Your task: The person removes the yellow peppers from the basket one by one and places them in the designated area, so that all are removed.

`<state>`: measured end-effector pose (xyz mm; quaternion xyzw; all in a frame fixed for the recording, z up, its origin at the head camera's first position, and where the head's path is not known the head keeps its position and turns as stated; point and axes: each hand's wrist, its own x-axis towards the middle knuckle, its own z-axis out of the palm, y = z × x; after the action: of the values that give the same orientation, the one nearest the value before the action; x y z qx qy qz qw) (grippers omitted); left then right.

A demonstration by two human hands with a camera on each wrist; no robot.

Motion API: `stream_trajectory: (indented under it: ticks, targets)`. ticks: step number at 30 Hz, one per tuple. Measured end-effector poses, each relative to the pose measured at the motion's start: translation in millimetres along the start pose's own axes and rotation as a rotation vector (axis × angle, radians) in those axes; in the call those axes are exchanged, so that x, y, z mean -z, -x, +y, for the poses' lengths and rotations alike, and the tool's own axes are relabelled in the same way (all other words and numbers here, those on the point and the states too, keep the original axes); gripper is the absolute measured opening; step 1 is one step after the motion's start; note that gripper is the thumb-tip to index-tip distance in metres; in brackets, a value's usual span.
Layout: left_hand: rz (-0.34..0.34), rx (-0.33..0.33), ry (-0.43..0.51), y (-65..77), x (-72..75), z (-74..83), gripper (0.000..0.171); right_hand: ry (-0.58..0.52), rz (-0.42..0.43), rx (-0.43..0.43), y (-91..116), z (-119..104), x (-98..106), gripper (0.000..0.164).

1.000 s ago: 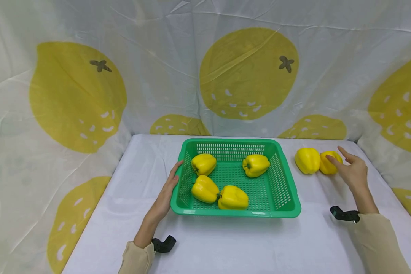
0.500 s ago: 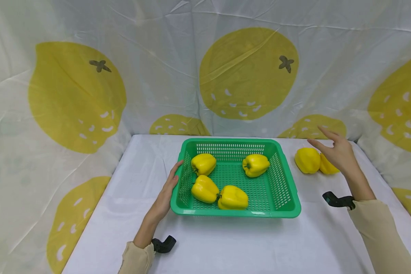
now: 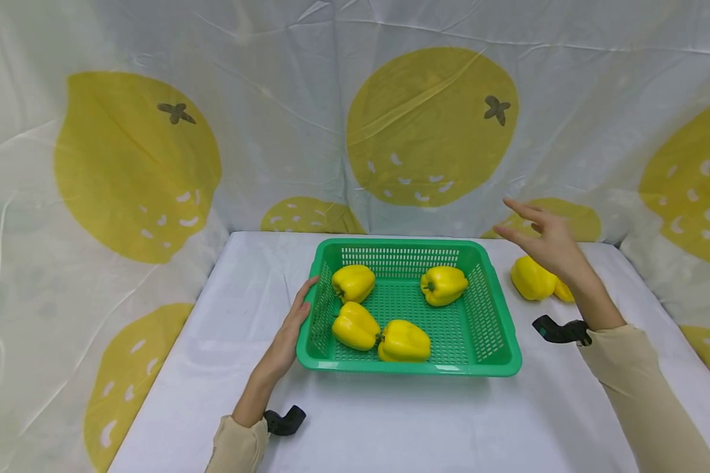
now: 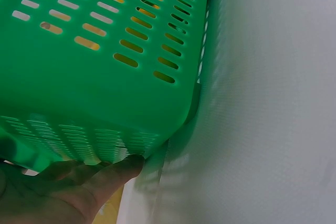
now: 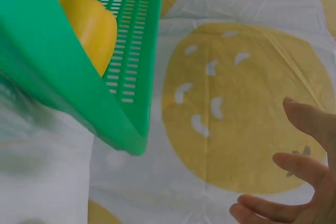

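Note:
A green plastic basket (image 3: 409,368) with slotted walls stands mid-table, several yellow bell peppers (image 3: 403,341) lying inside it. My left hand (image 3: 283,341) rests along the basket's left side, fingers fairly straight. In the left wrist view its fingers (image 4: 113,179) touch the outer wall. Right of the basket, in the air, my right hand (image 3: 547,242) holds nothing, its fingers spread. Behind and below that hand, two more bell peppers lie side by side on the table: one (image 3: 531,278) shows well, while the other (image 3: 563,291) is mostly covered by the hand and wrist.
A white cloth covers the table (image 3: 390,420). Behind and beside it hangs a pale curtain (image 3: 272,118) printed with large yellow lemons. Each wrist carries a black camera mount, the left one (image 3: 285,420) close to the tabletop.
My right hand has lifted off the outer pepper at the right and moved left and up, toward the basket. Left hand, basket and peppers have stayed in place.

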<state>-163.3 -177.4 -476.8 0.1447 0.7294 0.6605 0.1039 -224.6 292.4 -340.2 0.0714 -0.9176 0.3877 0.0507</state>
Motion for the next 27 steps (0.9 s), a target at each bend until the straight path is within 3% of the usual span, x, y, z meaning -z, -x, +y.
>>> stream_trajectory:
  ticks: [19,27]
  targets:
    - [0.0,0.014,-0.006,0.8,0.7,1.4,0.049,-0.122,-0.237,0.081,-16.3,-18.0,-39.9,0.06]
    - [0.0,-0.008,-0.003,1.3,0.4,1.2,0.05,-0.109,-0.314,0.107,-23.8,-16.3,-58.0,0.06]
